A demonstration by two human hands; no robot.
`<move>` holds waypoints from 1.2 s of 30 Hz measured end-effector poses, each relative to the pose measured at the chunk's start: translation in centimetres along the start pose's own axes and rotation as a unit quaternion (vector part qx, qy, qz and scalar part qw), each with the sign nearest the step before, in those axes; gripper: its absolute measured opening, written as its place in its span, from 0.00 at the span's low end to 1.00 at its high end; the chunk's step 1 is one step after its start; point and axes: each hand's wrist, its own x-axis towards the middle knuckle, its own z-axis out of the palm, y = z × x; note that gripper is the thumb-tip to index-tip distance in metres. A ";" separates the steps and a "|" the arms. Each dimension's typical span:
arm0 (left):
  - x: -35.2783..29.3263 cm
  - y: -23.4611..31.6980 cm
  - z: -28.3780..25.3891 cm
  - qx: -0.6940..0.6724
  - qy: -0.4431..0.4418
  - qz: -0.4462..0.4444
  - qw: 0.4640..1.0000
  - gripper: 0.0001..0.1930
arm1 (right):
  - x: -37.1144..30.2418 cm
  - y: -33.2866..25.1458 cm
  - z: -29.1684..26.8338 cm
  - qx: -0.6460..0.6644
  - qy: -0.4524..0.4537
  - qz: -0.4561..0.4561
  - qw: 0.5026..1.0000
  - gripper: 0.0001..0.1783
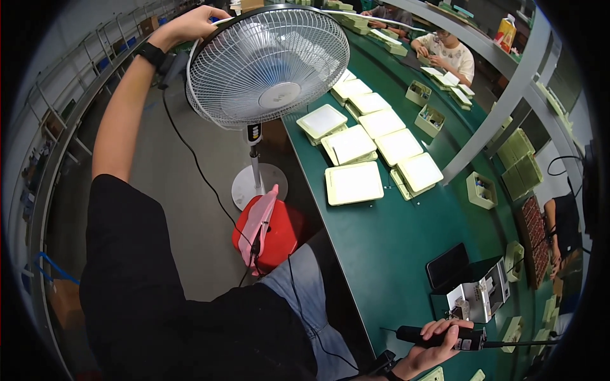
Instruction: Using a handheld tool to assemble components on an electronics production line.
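My left hand (196, 24) reaches out at the upper left, its fingers closed at the back edge of a pedestal fan (235, 82). Part of its grip is hidden behind the wire cage. The fan's head tilts upward on a pole above a round white base (273, 178). Low on the right, my right hand (435, 346) is wrapped around a black electric screwdriver (412, 334), its thin bit pointing left and its cord running right. A small open box with metal parts (480, 292) stands just beyond this hand, beside a dark phone-like slab (447, 263).
Several white panels in pale green frames (354, 183) lie on the green bench (375, 254). Small parts bins (481, 190) and a grey post (489, 130) stand to the right. A red stool (279, 222) and loose cables are at the left; co-workers (454, 54) sit beyond.
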 end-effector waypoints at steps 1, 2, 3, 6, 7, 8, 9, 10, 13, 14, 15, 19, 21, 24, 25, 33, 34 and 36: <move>-0.8 1.0 0.0 -0.069 -0.022 0.013 0.997 0.20 | 0.2 0.0 0.1 -0.001 0.002 0.003 1.000 0.19; -1.6 2.0 -0.2 -0.137 -0.044 0.025 0.989 0.19 | 0.3 0.0 0.1 -0.003 0.006 0.000 1.000 0.18; -1.8 2.6 -0.2 -0.205 -0.065 0.036 0.976 0.18 | 0.4 -0.1 0.1 -0.006 0.010 -0.003 1.000 0.17; -1.4 1.4 0.0 -0.166 -0.071 0.036 0.983 0.18 | 1.0 -0.2 0.0 0.002 0.003 -0.006 1.000 0.15; -1.2 1.1 0.4 -0.151 -0.075 0.039 0.985 0.18 | 1.2 -0.2 -0.2 0.004 -0.005 -0.009 1.000 0.14; -1.2 0.8 0.6 -0.149 -0.077 0.039 0.985 0.18 | 1.5 -0.2 -0.4 0.006 -0.013 -0.012 1.000 0.12; -1.4 0.5 0.7 -0.060 -0.030 0.005 0.998 0.18 | 1.7 -0.3 -0.5 0.007 -0.011 -0.010 1.000 0.12; -1.8 0.6 0.8 0.030 0.016 -0.029 0.999 0.18 | 1.9 -0.3 -0.5 0.007 -0.016 -0.009 1.000 0.12; -1.7 2.3 1.2 0.108 0.040 -0.103 0.988 0.18 | 2.4 -0.3 -0.6 0.012 -0.025 -0.003 1.000 0.11; -1.7 3.2 1.4 0.093 0.020 -0.145 0.985 0.18 | 2.5 -0.3 -0.7 0.011 -0.024 -0.004 1.000 0.11; -1.7 4.0 1.5 0.078 -0.001 -0.188 0.979 0.18 | 2.7 -0.3 -0.8 0.011 -0.022 -0.005 1.000 0.11; -2.1 4.8 1.5 -0.048 0.001 -0.136 0.990 0.17 | 3.4 -0.5 -1.3 0.012 -0.024 -0.011 1.000 0.11; -2.9 3.9 3.5 -0.118 0.014 -0.095 0.988 0.17 | 4.0 -0.4 -1.7 0.010 -0.023 -0.013 1.000 0.11; -5.0 0.8 7.7 -0.171 0.083 -0.011 0.982 0.19 | 4.9 -0.7 -2.6 0.027 -0.019 -0.018 0.999 0.12; -5.8 -1.4 8.8 -0.076 0.126 -0.011 0.989 0.20 | 5.1 -0.6 -2.8 0.028 -0.012 -0.018 0.999 0.12; -15.3 -7.4 18.7 0.203 -0.273 -0.179 0.923 0.16 | 6.3 1.7 -3.0 0.019 -0.019 -0.010 1.000 0.14; -16.8 -6.4 20.9 0.205 -0.416 -0.198 0.864 0.20 | 6.7 2.0 -3.3 0.025 -0.023 -0.011 0.999 0.14; -19.7 -2.8 27.4 0.158 -0.516 -0.114 0.834 0.28 | 8.4 3.5 -4.4 0.030 -0.025 -0.017 0.999 0.15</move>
